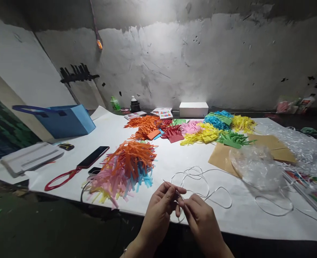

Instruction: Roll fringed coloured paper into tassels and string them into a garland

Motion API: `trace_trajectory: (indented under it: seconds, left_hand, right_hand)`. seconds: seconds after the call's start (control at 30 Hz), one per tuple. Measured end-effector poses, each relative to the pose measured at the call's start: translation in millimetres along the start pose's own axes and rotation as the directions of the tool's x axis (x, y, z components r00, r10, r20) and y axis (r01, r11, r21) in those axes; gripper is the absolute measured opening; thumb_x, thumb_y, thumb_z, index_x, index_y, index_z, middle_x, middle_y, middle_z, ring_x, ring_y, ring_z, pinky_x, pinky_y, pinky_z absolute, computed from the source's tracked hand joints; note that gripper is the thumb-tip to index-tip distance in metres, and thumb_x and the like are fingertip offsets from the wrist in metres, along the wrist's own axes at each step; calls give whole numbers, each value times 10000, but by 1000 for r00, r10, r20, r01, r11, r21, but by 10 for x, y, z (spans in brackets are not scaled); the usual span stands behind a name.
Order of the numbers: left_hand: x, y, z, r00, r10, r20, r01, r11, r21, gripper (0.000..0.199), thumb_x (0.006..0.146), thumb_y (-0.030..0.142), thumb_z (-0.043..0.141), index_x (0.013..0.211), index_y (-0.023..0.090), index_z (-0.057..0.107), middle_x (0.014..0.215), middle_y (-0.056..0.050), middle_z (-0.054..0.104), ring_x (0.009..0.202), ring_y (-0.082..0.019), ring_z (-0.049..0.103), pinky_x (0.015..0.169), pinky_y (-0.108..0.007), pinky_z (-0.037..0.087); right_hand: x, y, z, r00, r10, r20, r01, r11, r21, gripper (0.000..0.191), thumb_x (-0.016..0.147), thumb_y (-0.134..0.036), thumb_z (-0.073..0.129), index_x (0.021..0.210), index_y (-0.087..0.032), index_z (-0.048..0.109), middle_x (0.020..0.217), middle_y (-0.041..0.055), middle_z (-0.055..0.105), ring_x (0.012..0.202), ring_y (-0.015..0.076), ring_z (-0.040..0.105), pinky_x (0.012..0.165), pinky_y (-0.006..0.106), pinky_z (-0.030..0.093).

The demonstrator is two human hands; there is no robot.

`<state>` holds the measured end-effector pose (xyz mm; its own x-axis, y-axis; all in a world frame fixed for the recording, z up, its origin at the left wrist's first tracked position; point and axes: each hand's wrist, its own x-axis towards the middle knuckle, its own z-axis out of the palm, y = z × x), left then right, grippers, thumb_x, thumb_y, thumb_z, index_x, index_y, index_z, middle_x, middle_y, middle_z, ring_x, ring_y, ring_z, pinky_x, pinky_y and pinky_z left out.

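Patchy grey wall (pixel 158 64), dark floor (pixel 13 233)

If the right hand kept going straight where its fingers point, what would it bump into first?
Most likely the left hand: its fingers lie right in front of the right hand's fingertips. Whether they already touch is hard to tell, as depth is unclear.

Our white table (pixel 174 157) bears a blue bag (pixel 67 123) at ten o'clock, phone (pixel 95 157) at nine, yellow fringes (pixel 205 134) at two, cord (pixel 207 199) at four.
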<state>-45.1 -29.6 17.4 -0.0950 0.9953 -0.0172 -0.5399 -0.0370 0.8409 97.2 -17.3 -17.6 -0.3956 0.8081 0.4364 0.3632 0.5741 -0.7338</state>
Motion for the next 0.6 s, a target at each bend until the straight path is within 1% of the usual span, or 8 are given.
trace_trajectory:
  seconds: [0.07,0.13,0.23,0.3,0.37,0.43,0.53,0.6]
  left_hand:
    - [22,55,-17,998,41,-39,-40,999,6,293,794,381,799,788,136,638,817,-69,742,564,-91,597,441,-152,438]
    - [47,106,-31,997,60,-55,-59,998,17,311,766,382,821,764,137,630,837,-72,747,578,-102,606,424,-153,441]
    - [75,146,-22,998,60,-35,-59,998,31,303,776,385,811,763,134,642,822,-68,746,569,-100,602,424,-155,453]
    - [86,148,0,997,66,-25,-65,997,37,291,787,379,801,767,130,652,826,-67,744,574,-98,605,429,-154,457]
    - [91,144,21,998,67,-20,-67,997,44,285,793,374,797,769,126,658,828,-67,742,574,-95,606,431,-153,458]
    - [90,140,36,998,61,-14,-61,997,48,289,792,376,798,772,123,660,825,-66,740,571,-94,606,432,-153,460]
    - [74,141,45,999,52,1,-52,997,48,291,792,377,799,766,125,655,820,-64,741,562,-94,609,434,-157,466]
    - [52,141,50,999,47,13,-47,998,44,282,802,371,792,766,130,651,817,-61,743,559,-95,613,435,-158,469]
  right_hand:
    - [27,19,-61,1000,16,-1,-16,999,45,330,1024,-298,423,834,-216,680,766,26,608,711,159,611,659,252,462]
    - [9,70,-157,999,37,-14,-36,997,65,262,1010,-305,462,916,-218,690,798,28,625,723,164,615,667,253,472]
    - [-84,158,-268,990,86,-113,-81,996,45,232,979,-335,533,1141,-222,654,856,29,647,658,157,588,629,257,482]
    - [-168,196,-283,979,117,-167,-110,993,51,215,969,-349,554,1108,-220,654,827,22,640,624,152,567,609,255,476]
    - [-246,210,-246,980,128,-150,-116,989,87,187,973,-350,546,933,-223,676,775,16,627,645,155,577,615,248,469]
    - [-301,214,-175,984,146,-98,-133,982,131,226,978,-338,534,850,-223,681,783,24,640,702,164,610,640,244,471]
    - [-316,229,-54,977,209,-47,-198,965,173,204,965,-324,543,921,-222,714,862,43,679,798,186,648,695,255,486]
    - [-282,239,14,969,248,-20,-239,951,197,210,950,-327,556,988,-213,729,868,47,683,791,189,643,711,269,490]
